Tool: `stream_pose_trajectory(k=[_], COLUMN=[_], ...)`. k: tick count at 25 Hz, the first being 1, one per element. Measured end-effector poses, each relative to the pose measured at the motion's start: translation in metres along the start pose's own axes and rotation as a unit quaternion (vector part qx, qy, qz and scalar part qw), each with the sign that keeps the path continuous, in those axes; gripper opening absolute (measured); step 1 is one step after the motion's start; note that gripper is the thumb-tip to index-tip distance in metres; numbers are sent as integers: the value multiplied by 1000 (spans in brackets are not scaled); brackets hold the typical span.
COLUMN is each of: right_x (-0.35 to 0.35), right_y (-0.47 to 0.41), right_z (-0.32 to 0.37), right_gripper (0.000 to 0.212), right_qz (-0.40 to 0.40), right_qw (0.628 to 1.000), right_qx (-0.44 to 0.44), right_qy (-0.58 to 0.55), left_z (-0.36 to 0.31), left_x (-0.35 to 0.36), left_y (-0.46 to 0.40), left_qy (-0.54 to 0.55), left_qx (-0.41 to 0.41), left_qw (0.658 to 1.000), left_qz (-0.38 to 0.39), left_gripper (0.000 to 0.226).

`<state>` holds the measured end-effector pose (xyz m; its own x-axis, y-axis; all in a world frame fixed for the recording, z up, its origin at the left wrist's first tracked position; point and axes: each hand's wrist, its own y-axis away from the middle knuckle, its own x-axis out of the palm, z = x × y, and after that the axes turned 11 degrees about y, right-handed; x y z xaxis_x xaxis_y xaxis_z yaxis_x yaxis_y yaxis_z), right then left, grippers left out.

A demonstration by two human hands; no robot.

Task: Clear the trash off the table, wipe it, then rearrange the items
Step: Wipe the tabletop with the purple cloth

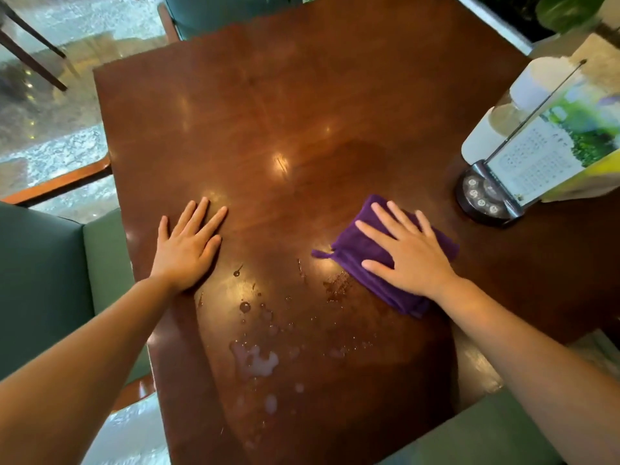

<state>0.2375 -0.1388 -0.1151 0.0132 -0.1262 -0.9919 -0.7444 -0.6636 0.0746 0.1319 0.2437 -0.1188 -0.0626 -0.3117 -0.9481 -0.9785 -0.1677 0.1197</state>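
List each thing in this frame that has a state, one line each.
Table: bare at the far end, wet with drops and a milky puddle at the near end.
Puddle: not yet wiped.
Cloth: folded, flat on the table, pressed under the right hand.
Right hand: fingers spread, palm down on the cloth.
Left hand: open, flat on the bare wood.
Menu stand: upright at the right edge.
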Motion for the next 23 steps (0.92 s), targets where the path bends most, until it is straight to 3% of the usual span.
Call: stream_pose_trajectory(k=[3,6,9,17,21,23], right_x=[5,9,0,-19,-15,-13], right_y=[41,73,62,71,129,143], right_z=[5,35,80,243,274,268], right_gripper=[61,56,55,55,57,58], right_qz=[19,18,29,9,-5,-7], right_qw=[987,947,910,981,996,993], right_qx=[162,320,409,191,76,100], right_qy=[-5,-23,-54,-41,-49,-56], left_z=[-1,2,3,4,6,13], left_x=[1,3,3,4,0,1], left_y=[-1,0,1,2,4,18], left_qy=[-5,-5,-7,11,16,24], left_qx=[-2,5,8,23,37,57], left_qw=[1000,1000,1000,1000,999,998], left_qz=[-9,-9,-13,-17,5,2], left_gripper=[48,48,48,49,49,50])
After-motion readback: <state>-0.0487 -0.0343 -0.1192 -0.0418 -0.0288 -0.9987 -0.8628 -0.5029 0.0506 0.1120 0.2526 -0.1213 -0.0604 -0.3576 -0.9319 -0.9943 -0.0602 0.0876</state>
